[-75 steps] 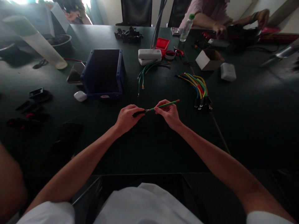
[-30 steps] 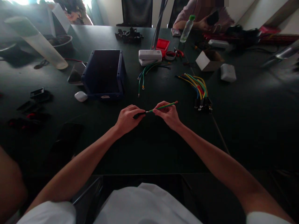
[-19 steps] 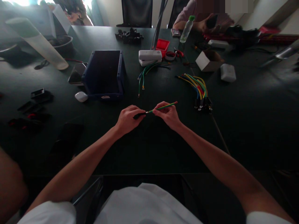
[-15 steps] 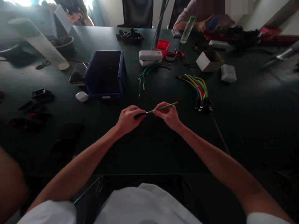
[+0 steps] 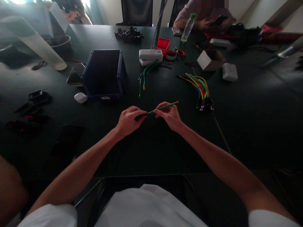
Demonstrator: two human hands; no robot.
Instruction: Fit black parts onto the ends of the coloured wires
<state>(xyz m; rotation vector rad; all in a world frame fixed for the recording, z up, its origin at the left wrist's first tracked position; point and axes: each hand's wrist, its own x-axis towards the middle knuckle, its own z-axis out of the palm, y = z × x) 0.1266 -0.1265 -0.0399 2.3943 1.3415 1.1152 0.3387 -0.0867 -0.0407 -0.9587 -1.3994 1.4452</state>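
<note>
My left hand is closed in a pinch on a short black sleeve at the bare end of a green wire. My right hand pinches that same wire a little to the right, and the wire's far end sticks up and to the right past my fingers. Both hands hover just above the dark table, close together at its middle.
A bundle of coloured wires with black sleeves lies right of my hands, loose green wires beyond them. A dark blue bin, a white earbud case, white boxes and a cardboard box stand farther back. Another person sits at the far side.
My hands and the wire have stayed nearly still; the black sleeve and wire end sit slightly closer together. The person across the table has moved their hands.
</note>
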